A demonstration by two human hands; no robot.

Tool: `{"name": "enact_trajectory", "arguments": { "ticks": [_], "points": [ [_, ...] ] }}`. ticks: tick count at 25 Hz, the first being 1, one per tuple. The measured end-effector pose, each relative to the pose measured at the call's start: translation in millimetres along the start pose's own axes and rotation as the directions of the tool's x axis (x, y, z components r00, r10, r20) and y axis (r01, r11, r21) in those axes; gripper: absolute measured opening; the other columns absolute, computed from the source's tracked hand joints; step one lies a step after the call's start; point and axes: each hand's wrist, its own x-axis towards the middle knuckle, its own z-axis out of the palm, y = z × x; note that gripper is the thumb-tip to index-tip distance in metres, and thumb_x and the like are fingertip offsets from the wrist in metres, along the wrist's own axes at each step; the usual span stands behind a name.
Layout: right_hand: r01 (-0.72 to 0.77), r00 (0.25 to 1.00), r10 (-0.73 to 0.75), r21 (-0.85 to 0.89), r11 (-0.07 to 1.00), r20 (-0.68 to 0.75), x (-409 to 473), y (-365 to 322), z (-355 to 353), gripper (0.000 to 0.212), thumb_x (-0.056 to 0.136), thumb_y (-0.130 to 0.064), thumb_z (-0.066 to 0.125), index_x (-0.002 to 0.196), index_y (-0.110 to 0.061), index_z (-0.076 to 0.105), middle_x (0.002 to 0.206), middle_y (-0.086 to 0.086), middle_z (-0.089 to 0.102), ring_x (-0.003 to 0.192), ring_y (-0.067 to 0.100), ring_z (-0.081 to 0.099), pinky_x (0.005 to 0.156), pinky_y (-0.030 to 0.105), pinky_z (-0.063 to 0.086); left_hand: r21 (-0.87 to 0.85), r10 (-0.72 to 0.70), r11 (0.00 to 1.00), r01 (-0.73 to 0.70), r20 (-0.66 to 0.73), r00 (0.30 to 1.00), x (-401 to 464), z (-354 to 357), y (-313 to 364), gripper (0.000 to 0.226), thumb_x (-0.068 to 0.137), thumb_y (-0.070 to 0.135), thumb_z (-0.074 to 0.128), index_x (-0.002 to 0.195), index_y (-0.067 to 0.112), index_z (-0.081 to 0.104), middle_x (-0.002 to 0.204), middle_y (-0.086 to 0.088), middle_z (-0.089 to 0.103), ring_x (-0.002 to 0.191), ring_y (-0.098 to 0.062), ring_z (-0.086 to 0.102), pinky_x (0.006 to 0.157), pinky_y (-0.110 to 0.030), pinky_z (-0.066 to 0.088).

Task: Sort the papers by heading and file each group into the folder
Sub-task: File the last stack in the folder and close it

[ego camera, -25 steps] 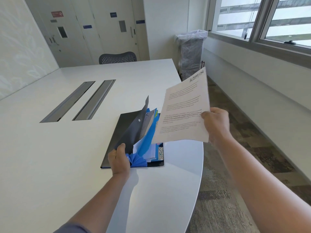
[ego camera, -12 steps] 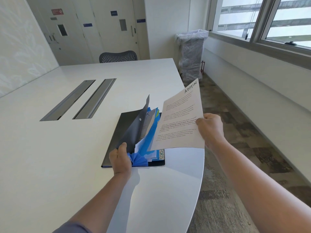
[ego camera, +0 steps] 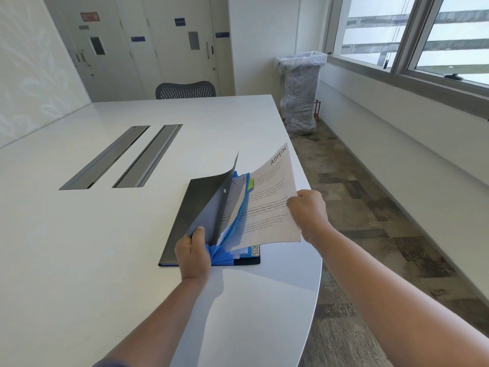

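Observation:
A black expanding folder [ego camera: 185, 215] with blue accordion pockets [ego camera: 221, 256] lies near the table's right edge. My left hand [ego camera: 191, 251] grips its near corner and holds the dark front flap up. My right hand [ego camera: 308, 213] pinches the right edge of a white sheet headed ADMIN [ego camera: 270, 205]. The sheet's left edge reaches in between the blue dividers, behind a translucent blue divider [ego camera: 239, 218]. Other papers sit in the pockets, one at the bottom showing letters "RTS" [ego camera: 255, 250]. A green tab [ego camera: 250, 184] sticks up from a divider.
The white table [ego camera: 105, 247] has two grey cable slots [ego camera: 124, 156] at its middle. A mesh chair [ego camera: 185, 90] stands at the far end. A bin wrapped in plastic [ego camera: 301, 91] stands by the window wall. Carpeted floor runs along the right.
My right hand has brought the ADMIN sheet down and to the left, from held up in the air to its left edge sliding among the folder's blue dividers. My left hand stays put.

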Motion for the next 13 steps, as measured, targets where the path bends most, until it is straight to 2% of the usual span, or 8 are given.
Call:
{"name": "enact_trajectory", "arguments": {
  "ticks": [2, 4, 5, 7, 9, 11, 13],
  "points": [
    [-0.026, 0.999, 0.026, 0.022, 0.999, 0.025, 3, 1, 8, 0.012, 0.077, 0.001, 0.039, 0.074, -0.004, 0.049, 0.077, 0.012, 0.061, 0.063, 0.026, 0.050, 0.055, 0.031, 0.036, 0.042, 0.073, 0.996, -0.075, 0.036, 0.997, -3, 2, 0, 0.053, 0.101, 0.005, 0.050, 0.053, 0.018, 0.030, 0.040, 0.014, 0.031, 0.043, -0.006, 0.037, 0.045, -0.013, 0.028],
    [-0.053, 0.997, 0.049, 0.058, 0.997, 0.054, 7, 1, 17, 0.023, 0.081, 0.000, 0.040, 0.088, 0.008, 0.060, 0.091, 0.014, 0.073, 0.072, 0.029, 0.065, 0.057, 0.039, 0.054, 0.064, 0.144, 0.987, -0.148, 0.071, 0.987, -5, 3, -2, 0.048, 0.103, 0.007, 0.050, 0.059, 0.019, 0.036, 0.045, 0.017, 0.041, 0.051, -0.003, 0.046, 0.048, -0.009, 0.032],
    [-0.071, 0.995, 0.067, 0.062, 0.996, 0.069, 9, 2, 22, 0.029, 0.083, 0.000, 0.040, 0.097, 0.009, 0.064, 0.095, 0.014, 0.074, 0.078, 0.032, 0.070, 0.063, 0.045, 0.062, 0.070, 0.174, 0.981, -0.180, 0.085, 0.981, -5, 3, -3, 0.045, 0.104, 0.009, 0.049, 0.062, 0.020, 0.039, 0.050, 0.018, 0.045, 0.056, -0.001, 0.050, 0.050, -0.009, 0.035],
    [-0.092, 0.992, 0.088, 0.040, 0.995, 0.091, 11, 4, 30, 0.030, 0.089, -0.003, 0.042, 0.105, 0.003, 0.066, 0.098, 0.013, 0.074, 0.084, 0.035, 0.072, 0.073, 0.051, 0.064, 0.090, 0.230, 0.966, -0.244, 0.136, 0.963, -4, 2, -7, 0.036, 0.106, 0.016, 0.047, 0.071, 0.022, 0.047, 0.066, 0.018, 0.054, 0.073, 0.000, 0.060, 0.054, -0.008, 0.042],
    [-0.102, 0.990, 0.100, 0.012, 0.995, 0.100, 11, 4, 34, 0.025, 0.094, -0.006, 0.045, 0.105, -0.004, 0.067, 0.099, 0.011, 0.072, 0.083, 0.034, 0.071, 0.070, 0.047, 0.063, 0.156, 0.298, 0.930, -0.334, 0.217, 0.930, -2, 3, -15, 0.030, 0.106, 0.035, 0.043, 0.086, 0.020, 0.058, 0.086, 0.012, 0.064, 0.091, -0.005, 0.064, 0.059, -0.008, 0.045],
    [-0.112, 0.989, 0.112, -0.004, 0.994, 0.099, 10, 3, 36, 0.020, 0.097, -0.009, 0.047, 0.105, -0.007, 0.065, 0.099, 0.011, 0.070, 0.082, 0.032, 0.070, 0.063, 0.042, 0.062, 0.213, 0.392, 0.867, -0.451, 0.267, 0.880, -1, 4, -21, 0.045, 0.104, 0.048, 0.035, 0.097, 0.015, 0.064, 0.095, 0.013, 0.065, 0.094, -0.009, 0.065, 0.062, -0.006, 0.046],
    [-0.113, 0.986, 0.115, -0.023, 0.993, 0.121, 8, 3, 39, 0.014, 0.100, -0.011, 0.049, 0.103, -0.010, 0.063, 0.099, 0.011, 0.069, 0.082, 0.030, 0.069, 0.056, 0.036, 0.057, 0.245, 0.498, 0.790, -0.563, 0.281, 0.821, -3, 5, -23, 0.056, 0.106, 0.050, 0.033, 0.100, 0.007, 0.068, 0.098, 0.012, 0.065, 0.087, -0.004, 0.063, 0.065, -0.002, 0.045]
  ]
}}
